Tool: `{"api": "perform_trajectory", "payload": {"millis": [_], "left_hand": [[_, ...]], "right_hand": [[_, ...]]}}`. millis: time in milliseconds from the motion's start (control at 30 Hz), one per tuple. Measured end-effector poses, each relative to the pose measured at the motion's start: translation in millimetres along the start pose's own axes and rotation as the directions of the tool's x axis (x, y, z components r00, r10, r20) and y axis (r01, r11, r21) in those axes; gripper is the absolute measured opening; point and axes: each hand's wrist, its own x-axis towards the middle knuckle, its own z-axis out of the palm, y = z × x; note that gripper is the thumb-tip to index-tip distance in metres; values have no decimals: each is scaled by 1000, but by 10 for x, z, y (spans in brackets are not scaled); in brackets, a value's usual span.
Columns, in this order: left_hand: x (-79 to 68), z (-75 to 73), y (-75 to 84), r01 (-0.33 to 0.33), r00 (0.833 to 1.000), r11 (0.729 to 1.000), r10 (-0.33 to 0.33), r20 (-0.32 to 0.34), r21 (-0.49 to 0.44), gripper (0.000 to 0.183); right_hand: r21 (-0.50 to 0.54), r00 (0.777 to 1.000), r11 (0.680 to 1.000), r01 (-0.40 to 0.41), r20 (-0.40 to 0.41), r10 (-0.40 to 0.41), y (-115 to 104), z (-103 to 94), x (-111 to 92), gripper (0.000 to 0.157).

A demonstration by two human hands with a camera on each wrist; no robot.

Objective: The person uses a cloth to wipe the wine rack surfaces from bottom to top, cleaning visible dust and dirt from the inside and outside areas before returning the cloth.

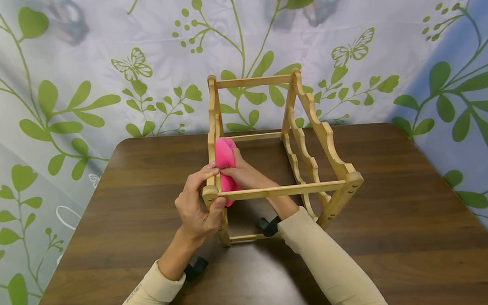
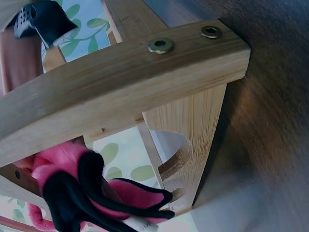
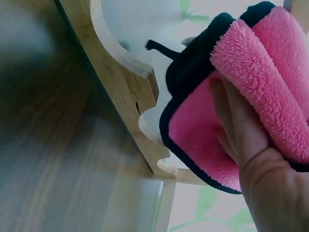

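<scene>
A light wooden rack [image 1: 282, 190] with scalloped side rails stands on the table. At its near left corner my left hand [image 1: 198, 205] grips the frame, thumb by the front crossbar and fingers along the left side. My right hand [image 1: 250, 174] reaches in over that crossbar and holds a folded pink plush cloth [image 1: 226, 154] against the inside of the left rails. In the right wrist view the cloth [image 3: 263, 77] shows black edging, with the fingers tucked into its folds. The left wrist view shows the cloth [image 2: 60, 159] behind a rail with two bolts.
Under the rack is a dark wooden table [image 1: 149, 251] with a rounded far edge. Behind and beside it hangs a pale curtain [image 1: 157, 32] printed with green leaves and butterflies. A black camera mount [image 1: 268, 226] is on the right wrist, another [image 1: 196, 268] on the left.
</scene>
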Motion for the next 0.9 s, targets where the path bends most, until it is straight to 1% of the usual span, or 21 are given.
{"api": "perform_trajectory", "payload": {"millis": [67, 100, 167, 233, 300, 367, 433, 500, 533, 600, 667, 733, 767, 800, 833, 867, 900], "left_hand": [[-3, 0, -1, -2, 1000, 1000, 3, 4, -7, 54], [-4, 0, -1, -4, 1000, 1000, 5, 5, -10, 54], [-5, 2, -4, -14, 1000, 1000, 14, 5, -10, 54], [-6, 4, -5, -17, 1000, 1000, 17, 0, -7, 53], [-7, 4, -6, -22, 1000, 1000, 22, -3, -1, 53], [-5, 2, -7, -29, 1000, 1000, 29, -10, 9, 53], [1, 1, -5, -41, 999, 999, 41, -21, 25, 54], [5, -1, -3, -50, 998, 998, 51, -30, 47, 54], [8, -2, -1, -50, 998, 997, 52, -34, 55, 54], [9, -4, 3, -49, 998, 996, 51, -33, 70, 55], [11, -2, 6, -45, 999, 996, 47, -28, 75, 55], [14, 6, 11, -43, 999, 996, 46, -29, 76, 55], [14, 10, 13, -44, 998, 996, 46, -29, 77, 55], [14, 14, 15, -45, 998, 996, 48, -30, 79, 55], [15, 17, 18, -46, 998, 996, 49, -33, 80, 55], [15, 20, 20, -47, 998, 996, 50, -37, 82, 55], [16, 23, 23, -48, 998, 996, 51, -39, 81, 54]], "right_hand": [[25, 1000, 1000, 4, 25, -4, -5, 0, -72, 75], [46, 999, 999, 1, 41, -3, -5, -2, -109, 72], [50, 998, 999, 3, 62, -6, -1, -5, -183, 66], [91, 995, 996, 11, 94, -20, 2, -3, -252, 63], [116, 989, 993, 38, 137, -54, 12, -1, -315, 63], [109, 978, 991, 77, 185, -96, 22, 1, -383, 66], [81, 963, 991, 102, 242, -119, 14, 3, -460, 68], [36, 944, 993, 116, 306, -121, -3, -1, -542, 69], [2, 937, 994, 106, 333, -101, -18, -8, -590, 72], [-64, 920, 995, 76, 388, -45, -60, -29, -674, 72], [-109, 895, 993, 51, 447, 3, -95, -67, -746, 73], [-142, 864, 990, 22, 501, 52, -127, -121, -806, 75], [-142, 848, 990, 8, 526, 69, -136, -149, -825, 76], [-127, 834, 992, -9, 546, 77, -136, -178, -841, 80], [-95, 825, 995, -31, 560, 79, -132, -197, -847, 83], [-59, 820, 996, -61, 567, 84, -125, -211, -850, 86], [-19, 820, 996, -91, 566, 86, -116, -218, -849, 86]]}}
